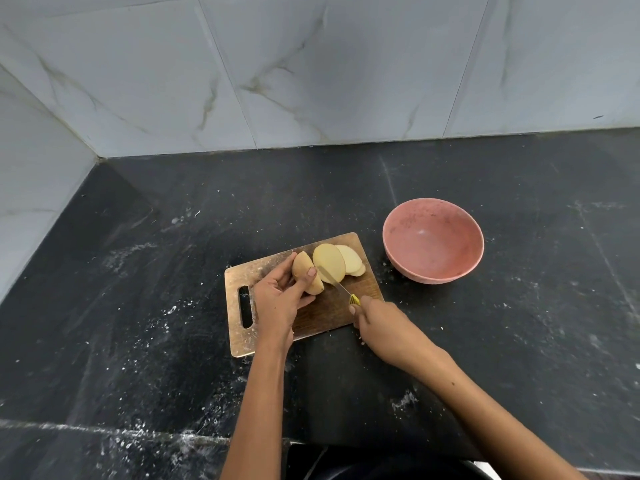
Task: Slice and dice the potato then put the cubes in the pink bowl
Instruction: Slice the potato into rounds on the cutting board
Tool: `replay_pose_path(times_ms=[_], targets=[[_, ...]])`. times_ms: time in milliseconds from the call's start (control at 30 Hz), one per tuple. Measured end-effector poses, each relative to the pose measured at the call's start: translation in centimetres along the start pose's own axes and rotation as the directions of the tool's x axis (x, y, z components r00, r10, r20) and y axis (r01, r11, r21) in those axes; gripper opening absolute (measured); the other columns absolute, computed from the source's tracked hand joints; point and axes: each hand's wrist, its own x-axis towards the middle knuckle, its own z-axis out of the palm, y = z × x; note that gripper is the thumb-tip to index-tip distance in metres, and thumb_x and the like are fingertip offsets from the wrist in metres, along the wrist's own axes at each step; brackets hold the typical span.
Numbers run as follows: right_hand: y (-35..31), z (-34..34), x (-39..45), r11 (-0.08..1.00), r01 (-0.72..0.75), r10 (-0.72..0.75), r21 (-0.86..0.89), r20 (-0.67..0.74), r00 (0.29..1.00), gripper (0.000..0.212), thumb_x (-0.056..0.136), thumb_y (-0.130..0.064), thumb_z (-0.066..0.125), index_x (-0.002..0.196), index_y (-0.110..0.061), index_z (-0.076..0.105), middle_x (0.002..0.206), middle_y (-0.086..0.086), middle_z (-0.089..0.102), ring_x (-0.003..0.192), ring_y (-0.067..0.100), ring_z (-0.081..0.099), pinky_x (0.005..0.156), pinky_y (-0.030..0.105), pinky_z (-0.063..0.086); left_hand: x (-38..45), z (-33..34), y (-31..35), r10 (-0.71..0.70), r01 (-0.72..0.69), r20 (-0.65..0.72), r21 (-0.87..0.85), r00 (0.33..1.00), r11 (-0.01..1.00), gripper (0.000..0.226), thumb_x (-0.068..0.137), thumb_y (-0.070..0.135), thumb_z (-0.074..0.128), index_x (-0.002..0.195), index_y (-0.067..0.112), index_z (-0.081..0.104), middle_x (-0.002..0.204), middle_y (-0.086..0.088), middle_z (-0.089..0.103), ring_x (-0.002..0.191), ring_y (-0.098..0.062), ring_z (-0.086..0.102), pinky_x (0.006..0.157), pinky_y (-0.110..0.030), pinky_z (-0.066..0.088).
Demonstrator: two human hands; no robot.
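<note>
A wooden cutting board lies on the dark counter. My left hand grips the uncut end of the potato on the board. Three pale slices lean fanned out to its right. My right hand holds a yellow-handled knife, with the blade lying between the potato end and the nearest slice. The pink bowl stands to the right of the board with nothing in it.
The black counter is dusted with white specks. Marble-tiled walls close the back and the left side. A dark round object shows at the bottom edge below the counter front.
</note>
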Motion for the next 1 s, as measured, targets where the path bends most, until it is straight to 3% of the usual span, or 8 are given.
replay_pose_path(times_ms=[200,367,467,567,667,833,1000], targets=[[-1.6,-0.1,1.9,0.996,0.066,-0.072,-0.062,-0.089,0.993,0.016,0.105,-0.028,0.031,0.098,-0.017,0.04,0.091,0.004,0.054,0.082,0.018,0.052,0.068,0.034,0.04,-0.7,0.1,-0.6,0.06,-0.06,-0.01,0.024,0.998,0.998,0.056,0.079,0.002,0.074,0.132,0.011,0.057,0.119,-0.004,0.067,0.102,-0.011,0.067,0.071,-0.029,0.059],[-2.4,0.4,3.0,0.995,0.032,-0.038,-0.098,-0.058,0.998,0.016,0.105,-0.028,0.031,0.1,-0.016,0.041,0.091,0.005,0.051,0.083,0.019,0.05,0.07,0.034,0.039,-1.1,-0.2,-1.1,0.124,-0.12,-0.041,0.084,0.991,0.989,0.054,0.077,0.002,0.075,0.126,0.018,0.058,0.123,-0.003,0.065,0.109,-0.014,0.064,0.083,-0.039,0.058],[-2.4,0.9,3.3,0.99,-0.006,0.0,-0.144,-0.04,0.999,0.022,0.104,-0.027,0.032,0.111,-0.013,0.047,0.099,0.007,0.058,0.087,0.02,0.054,0.074,0.036,0.044,-1.1,-0.1,-1.5,0.177,-0.167,-0.06,0.144,0.982,0.975,0.054,0.078,0.003,0.076,0.126,0.018,0.058,0.122,0.0,0.064,0.112,-0.01,0.062,0.091,-0.041,0.055],[-2.0,1.4,2.3,0.981,-0.019,0.015,-0.195,-0.024,1.0,0.022,0.104,-0.025,0.032,0.116,-0.013,0.046,0.106,0.008,0.059,0.097,0.022,0.055,0.076,0.036,0.044,-1.3,0.3,-1.8,0.291,-0.268,-0.056,0.257,0.955,0.929,0.052,0.079,0.004,0.076,0.123,0.025,0.057,0.122,0.002,0.064,0.113,-0.006,0.06,0.094,-0.029,0.052],[-1.0,1.9,0.8,0.971,-0.052,0.053,-0.233,0.0,0.999,0.018,0.103,-0.018,0.033,0.118,-0.013,0.041,0.111,0.01,0.056,0.093,0.023,0.053,0.071,0.035,0.041,-1.2,0.5,-2.0,0.365,-0.334,-0.033,0.336,0.93,0.881,0.051,0.079,0.006,0.076,0.12,0.027,0.056,0.118,0.01,0.063,0.114,-0.003,0.058,0.091,-0.015,0.048],[0.3,2.0,0.1,0.972,-0.061,0.063,-0.225,0.003,0.998,0.018,0.103,-0.021,0.033,0.115,-0.013,0.043,0.11,0.013,0.059,0.099,0.029,0.059,0.072,0.038,0.044,-0.5,-0.1,-1.7,0.323,-0.317,0.039,0.33,0.946,0.889,0.052,0.071,0.012,0.084,0.114,0.024,0.057,0.115,0.013,0.06,0.114,-0.003,0.057,0.095,-0.02,0.049],[1.4,0.7,0.2,0.993,0.007,-0.005,-0.118,0.019,1.0,0.021,0.103,-0.03,0.032,0.096,-0.016,0.045,0.099,0.011,0.06,0.091,0.028,0.058,0.08,0.04,0.048,1.0,-1.8,-1.2,0.229,-0.292,0.209,0.351,0.951,0.89,0.065,0.06,0.029,0.089,0.114,0.03,0.053,0.124,0.008,0.058,0.12,-0.005,0.053,0.102,-0.034,0.048]])
